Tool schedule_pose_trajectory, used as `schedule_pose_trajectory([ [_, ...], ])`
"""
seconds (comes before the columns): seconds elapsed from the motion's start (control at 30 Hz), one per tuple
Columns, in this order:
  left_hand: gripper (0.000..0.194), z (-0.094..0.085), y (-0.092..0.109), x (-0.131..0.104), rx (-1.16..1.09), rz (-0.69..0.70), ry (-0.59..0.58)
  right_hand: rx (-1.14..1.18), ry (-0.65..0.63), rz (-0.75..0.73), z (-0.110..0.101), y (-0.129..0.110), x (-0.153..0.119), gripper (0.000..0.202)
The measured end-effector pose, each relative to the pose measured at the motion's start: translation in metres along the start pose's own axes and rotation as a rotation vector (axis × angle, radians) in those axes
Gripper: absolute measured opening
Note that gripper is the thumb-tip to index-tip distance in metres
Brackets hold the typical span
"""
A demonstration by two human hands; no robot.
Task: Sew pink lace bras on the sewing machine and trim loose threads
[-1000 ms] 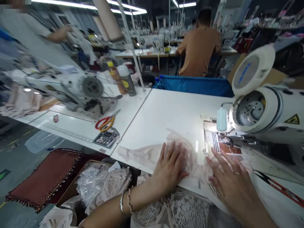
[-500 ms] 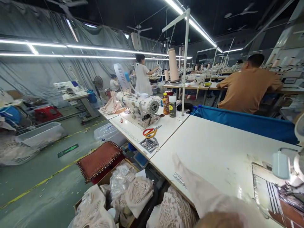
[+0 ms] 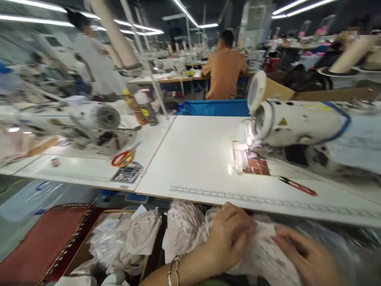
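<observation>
My left hand, with a bracelet at the wrist, is closed on a piece of beige lace fabric below the table's front edge. On the other side of the fabric my right hand pinches it between thumb and fingers. More of the beige lace lies bunched to the left, as a lace bundle just under the edge. Above my hands a sewing machine stands on the white table, its lamp lit at the needle area. The needle itself is too blurred to make out.
Red-handled snips and a printed ruler strip lie along the table front. Scissors and a second machine are at left. A cardboard box of lace pieces stands below. Co-workers, including one in an orange shirt, are beyond.
My view has swung to the right, bringing the lit machine into full sight. The pale fabric that was blurred over the table is now low in front of me, between both hands.
</observation>
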State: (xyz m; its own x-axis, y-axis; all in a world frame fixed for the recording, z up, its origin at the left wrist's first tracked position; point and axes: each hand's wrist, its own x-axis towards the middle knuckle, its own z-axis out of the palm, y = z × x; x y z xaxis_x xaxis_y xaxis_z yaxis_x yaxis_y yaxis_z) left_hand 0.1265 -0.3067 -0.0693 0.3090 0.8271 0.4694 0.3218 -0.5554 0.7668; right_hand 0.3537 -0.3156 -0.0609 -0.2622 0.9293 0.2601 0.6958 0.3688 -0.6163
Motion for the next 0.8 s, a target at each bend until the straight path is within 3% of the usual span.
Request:
schedule_pose_trajectory([
  [0.07,0.018,0.003,0.002,0.002,0.075,0.104,0.002,0.096,-0.059,0.057,0.001,-0.007,-0.001,0.025],
  [0.13,0.022,0.007,0.001,0.003,0.157,0.159,-0.01,0.12,-0.005,0.046,0.005,-0.013,0.002,0.023],
  [0.3,0.023,0.01,-0.006,0.008,0.067,0.153,-0.091,0.093,0.067,-0.119,0.014,-0.023,0.003,0.022],
  [0.4,0.014,0.007,-0.008,0.011,-0.048,0.052,-0.116,-0.057,0.097,-0.243,0.013,-0.023,0.004,0.025],
  [0.5,0.007,0.005,-0.007,0.011,-0.127,-0.079,-0.07,-0.182,0.066,-0.255,0.004,-0.022,0.008,0.029],
  [0.67,0.018,-0.006,-0.003,0.011,-0.369,-0.362,0.005,0.063,-0.307,-0.204,-0.025,-0.01,0.013,0.042],
  [0.8,0.027,-0.018,-0.007,0.009,-0.562,-0.482,0.095,0.157,-0.301,-0.148,-0.048,0.01,0.013,0.043],
])
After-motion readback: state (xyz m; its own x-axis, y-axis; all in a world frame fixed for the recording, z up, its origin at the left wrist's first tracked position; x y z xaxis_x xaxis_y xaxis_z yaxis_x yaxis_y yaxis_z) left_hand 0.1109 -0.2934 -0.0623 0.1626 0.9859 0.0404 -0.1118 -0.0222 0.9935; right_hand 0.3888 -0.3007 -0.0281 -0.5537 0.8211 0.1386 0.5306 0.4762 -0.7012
